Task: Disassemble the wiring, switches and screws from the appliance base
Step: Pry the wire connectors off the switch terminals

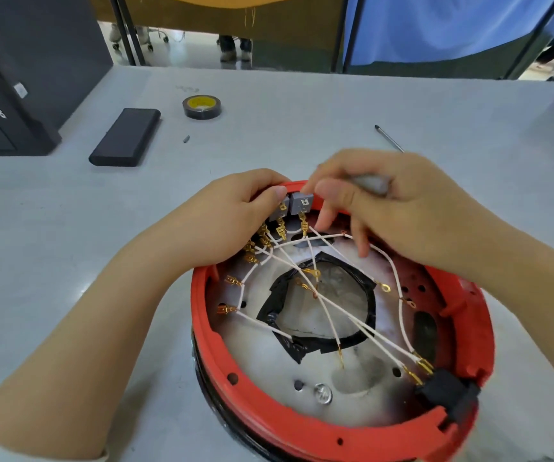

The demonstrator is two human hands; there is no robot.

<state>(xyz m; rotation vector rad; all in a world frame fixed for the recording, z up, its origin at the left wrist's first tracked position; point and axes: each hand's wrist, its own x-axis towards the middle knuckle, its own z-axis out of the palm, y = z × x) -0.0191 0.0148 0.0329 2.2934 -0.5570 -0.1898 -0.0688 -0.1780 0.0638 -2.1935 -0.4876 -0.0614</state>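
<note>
Both hands worked at the far rim of the red appliance base (302,425), which lay open on the grey table (69,228).

The left hand (235,215) curled over the rim, its thumb pressed against a grey switch block (280,208). The right hand (392,208) gripped a grey tool handle (374,184) (its tip hidden behind the fingers) beside a second switch block (302,203). White wires (332,305) with brass terminals crossed the base's interior. A tape roll (201,107) sat well apart.
</note>
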